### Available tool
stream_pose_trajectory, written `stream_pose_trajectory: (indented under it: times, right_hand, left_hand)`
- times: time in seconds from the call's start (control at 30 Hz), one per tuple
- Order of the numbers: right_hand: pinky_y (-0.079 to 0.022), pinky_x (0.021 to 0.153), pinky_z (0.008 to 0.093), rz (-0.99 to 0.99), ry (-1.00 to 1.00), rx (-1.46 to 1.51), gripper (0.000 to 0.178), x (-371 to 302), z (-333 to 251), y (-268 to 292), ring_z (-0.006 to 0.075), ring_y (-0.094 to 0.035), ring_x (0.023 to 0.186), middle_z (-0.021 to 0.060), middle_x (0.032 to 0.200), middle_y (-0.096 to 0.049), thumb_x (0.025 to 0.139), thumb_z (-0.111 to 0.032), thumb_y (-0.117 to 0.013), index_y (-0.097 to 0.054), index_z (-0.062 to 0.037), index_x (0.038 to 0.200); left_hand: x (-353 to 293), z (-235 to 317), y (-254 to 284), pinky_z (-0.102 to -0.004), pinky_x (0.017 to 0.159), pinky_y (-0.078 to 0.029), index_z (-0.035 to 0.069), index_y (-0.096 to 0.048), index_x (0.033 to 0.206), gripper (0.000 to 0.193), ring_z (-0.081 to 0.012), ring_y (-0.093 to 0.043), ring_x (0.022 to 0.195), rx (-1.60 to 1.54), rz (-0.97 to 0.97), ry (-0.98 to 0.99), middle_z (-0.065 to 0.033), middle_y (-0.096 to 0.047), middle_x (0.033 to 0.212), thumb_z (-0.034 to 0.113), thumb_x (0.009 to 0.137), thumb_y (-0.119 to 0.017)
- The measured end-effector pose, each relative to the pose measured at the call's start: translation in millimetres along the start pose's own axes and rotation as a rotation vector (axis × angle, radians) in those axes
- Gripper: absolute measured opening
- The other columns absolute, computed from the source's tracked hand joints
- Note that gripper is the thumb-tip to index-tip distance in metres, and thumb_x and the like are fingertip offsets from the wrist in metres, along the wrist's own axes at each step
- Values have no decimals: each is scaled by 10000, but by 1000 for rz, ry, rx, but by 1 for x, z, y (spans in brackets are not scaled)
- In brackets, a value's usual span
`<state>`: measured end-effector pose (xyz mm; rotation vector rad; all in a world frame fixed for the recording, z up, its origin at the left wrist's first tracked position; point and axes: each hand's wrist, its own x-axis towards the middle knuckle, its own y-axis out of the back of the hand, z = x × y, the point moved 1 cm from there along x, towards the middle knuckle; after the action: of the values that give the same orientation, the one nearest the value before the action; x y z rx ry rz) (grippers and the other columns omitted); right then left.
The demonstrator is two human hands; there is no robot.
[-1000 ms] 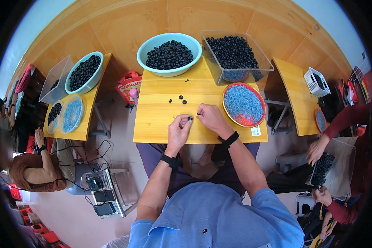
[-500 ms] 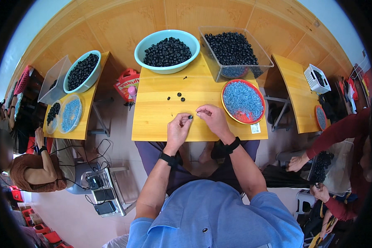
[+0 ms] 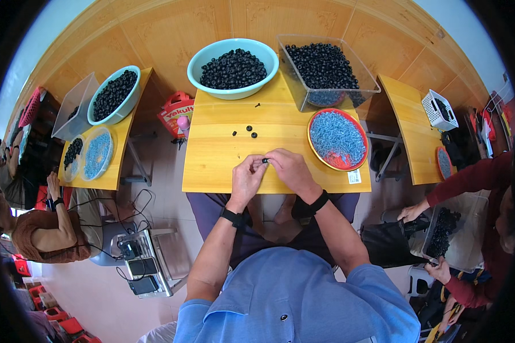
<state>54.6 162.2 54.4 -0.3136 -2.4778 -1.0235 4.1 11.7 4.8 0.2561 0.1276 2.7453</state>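
Note:
Between thumb and fingers, my left hand [image 3: 248,179] pinches a small black round part [image 3: 265,160] over the table's near edge. My right hand [image 3: 293,172] is closed too, its fingertips meeting that part from the right; whatever they pinch is too small to make out. A little beyond my hands, several loose black pieces [image 3: 254,135] lie on the yellow wooden table [image 3: 212,166]. Right of my right hand stands a red round tray [image 3: 349,167] with a yellow rim, heaped with small blue-grey pieces [image 3: 335,134].
A pale green basin [image 3: 194,54] and a clear plastic bin [image 3: 372,88], both full of black round parts, stand at the table's back. Side tables [image 3: 406,131] flank mine. Co-workers sit left and right; the right one handles a clear container [image 3: 475,220]. Cables and devices [image 3: 143,266] lie on a stool.
My right hand has moved left, and its fingertips now meet the black part in my left hand. At right, the co-worker's clear container has shifted into fuller view.

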Motion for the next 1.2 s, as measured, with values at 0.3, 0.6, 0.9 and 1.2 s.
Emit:
stream_pose_trajectory:
  times: [0.3,0.6,0.9,1.2]
  right_hand:
    - [-573,727,379,-42,9,-20,126,0,1,-1,338,-712,849,152,923,-726,880,-23,-658,-716,-17,992]
    - [-566,706,381,-9,-10,-2,128,-2,6,-1,332,-713,829,160,918,-724,888,-35,-653,-727,-25,992]
    - [-563,723,409,6,-31,-28,118,-1,4,6,343,-694,839,142,901,-701,871,-61,-658,-700,-30,977]
    - [-568,713,377,-20,21,-47,98,-6,3,0,321,-704,818,140,899,-714,870,-38,-672,-710,-17,957]
  left_hand:
    - [0,-7,1,-259,751,-568,-41,-679,1095,197,-111,-699,803,0,-2,-16,-101,-751,902,47,925,-727]
    - [0,-4,1,-259,755,-565,-36,-658,1072,178,-103,-693,811,-14,-13,3,-93,-752,920,50,930,-724]
    - [1,-1,2,-242,786,-551,-47,-650,1086,177,-81,-660,845,-13,-53,42,-53,-723,931,28,939,-712]
    - [-2,-4,2,-265,748,-565,-39,-673,1061,173,-112,-698,803,24,-24,12,-95,-750,908,52,923,-725]
